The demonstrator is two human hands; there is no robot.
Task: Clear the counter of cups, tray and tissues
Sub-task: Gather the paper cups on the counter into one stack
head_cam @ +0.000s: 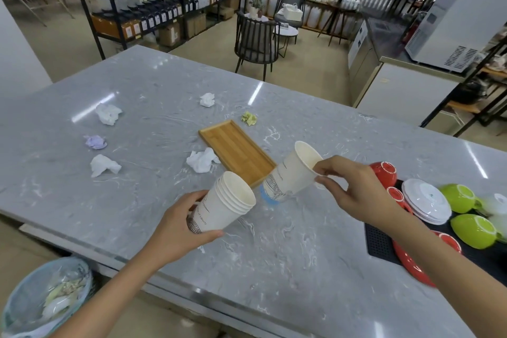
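A stack of nested paper cups [229,204] is held tilted above the grey counter [153,85] in the left hand [181,230], its grip wrapped around the stack. A single paper cup [295,173] is pinched at the rim by the right hand [354,189], over the near end of the bamboo tray [236,149]. Crumpled tissues [108,113] are scattered across the counter.

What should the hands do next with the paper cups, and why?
Probably slide the single cup in the right hand into the stack of cups held by the left hand. Both are tilted with open mouths, close together, and the stack is already nested, so adding this one looks like the natural step.
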